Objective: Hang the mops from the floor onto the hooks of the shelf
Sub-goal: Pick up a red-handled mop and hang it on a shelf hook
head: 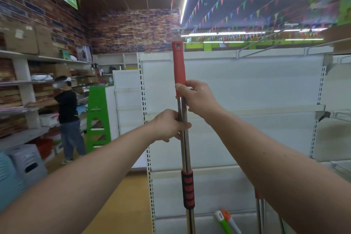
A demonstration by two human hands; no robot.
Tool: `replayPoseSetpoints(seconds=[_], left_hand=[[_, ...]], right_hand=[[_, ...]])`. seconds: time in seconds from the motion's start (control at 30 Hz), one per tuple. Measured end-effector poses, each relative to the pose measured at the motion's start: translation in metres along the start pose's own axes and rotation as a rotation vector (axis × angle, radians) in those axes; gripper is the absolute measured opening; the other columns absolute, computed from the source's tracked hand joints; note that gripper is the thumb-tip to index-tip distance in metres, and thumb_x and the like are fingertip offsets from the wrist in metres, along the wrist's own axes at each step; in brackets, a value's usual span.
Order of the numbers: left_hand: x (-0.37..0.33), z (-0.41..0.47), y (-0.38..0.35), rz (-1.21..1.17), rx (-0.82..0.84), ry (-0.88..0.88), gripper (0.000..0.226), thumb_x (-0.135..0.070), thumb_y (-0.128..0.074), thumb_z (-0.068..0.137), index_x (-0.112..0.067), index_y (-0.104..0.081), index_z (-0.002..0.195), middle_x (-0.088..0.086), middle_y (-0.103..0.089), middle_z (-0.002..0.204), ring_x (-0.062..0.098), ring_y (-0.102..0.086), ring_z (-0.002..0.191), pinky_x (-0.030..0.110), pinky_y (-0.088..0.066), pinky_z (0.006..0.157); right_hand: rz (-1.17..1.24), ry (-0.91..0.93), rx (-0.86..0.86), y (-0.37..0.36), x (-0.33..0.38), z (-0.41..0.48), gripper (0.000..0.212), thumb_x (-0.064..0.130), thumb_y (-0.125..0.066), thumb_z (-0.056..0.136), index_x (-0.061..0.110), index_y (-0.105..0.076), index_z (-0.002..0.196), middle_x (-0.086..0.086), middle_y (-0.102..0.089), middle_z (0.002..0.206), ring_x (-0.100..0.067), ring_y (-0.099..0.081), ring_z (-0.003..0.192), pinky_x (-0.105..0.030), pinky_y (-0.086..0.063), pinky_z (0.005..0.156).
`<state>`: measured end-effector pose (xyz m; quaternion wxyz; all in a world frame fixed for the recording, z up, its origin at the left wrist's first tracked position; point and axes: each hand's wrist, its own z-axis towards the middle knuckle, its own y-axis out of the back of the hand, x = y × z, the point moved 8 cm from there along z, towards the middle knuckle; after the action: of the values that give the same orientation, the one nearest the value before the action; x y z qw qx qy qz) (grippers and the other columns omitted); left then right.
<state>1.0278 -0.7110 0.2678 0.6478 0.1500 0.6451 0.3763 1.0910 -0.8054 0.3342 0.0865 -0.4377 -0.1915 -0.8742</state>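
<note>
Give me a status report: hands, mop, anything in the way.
Left hand and right hand both grip the upright chrome mop pole with red cap. Not hung; metal hook rods on the white shelf, up right. Nothing seen between.

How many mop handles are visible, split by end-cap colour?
Red handle, gripped by left hand and right hand: 1
Green handle, low by the shelf: 1
Orange handle, beside the green one: 1
Reddish pole, partly hidden behind the right forearm: 1, possibly more
Total: 4 that can be told
</note>
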Motion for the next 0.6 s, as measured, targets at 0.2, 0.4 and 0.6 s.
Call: replayPoseSetpoints(seconds=[0.2,0.4,0.6], left_hand=[[0.008,0.018,0.002,0.000,0.001,-0.013,0.030,-0.032,-0.067,0.095,-0.010,-0.065,0.115,0.008,-0.074,0.111,0.021,-0.077,0.092,0.047,-0.059,0.086],[0.024,0.034,0.005,0.040,-0.030,-0.017,0.032,-0.032,-0.066,0.094,-0.007,-0.065,0.114,0.015,-0.074,0.110,0.023,-0.078,0.089,0.051,-0.060,0.083],[0.032,0.049,0.008,0.052,-0.054,-0.037,0.031,-0.030,-0.063,0.095,-0.005,-0.065,0.112,0.019,-0.074,0.108,0.027,-0.077,0.092,0.051,-0.061,0.080]], right_hand=[[-0.004,-0.018,-0.014,-0.004,-0.011,0.013,0.027,0.041,-0.060,0.100,0.019,-0.073,0.110,-0.004,-0.077,0.100,-0.016,-0.062,0.076,-0.032,-0.049,0.068],[-0.005,-0.038,0.000,-0.019,-0.023,0.023,0.028,0.040,-0.059,0.100,0.018,-0.073,0.108,-0.007,-0.077,0.100,-0.014,-0.061,0.070,-0.032,-0.050,0.067],[-0.015,-0.022,-0.028,-0.024,-0.030,0.033,0.027,0.037,-0.058,0.101,0.015,-0.073,0.094,-0.010,-0.077,0.096,-0.016,-0.057,0.068,-0.037,-0.051,0.070]])
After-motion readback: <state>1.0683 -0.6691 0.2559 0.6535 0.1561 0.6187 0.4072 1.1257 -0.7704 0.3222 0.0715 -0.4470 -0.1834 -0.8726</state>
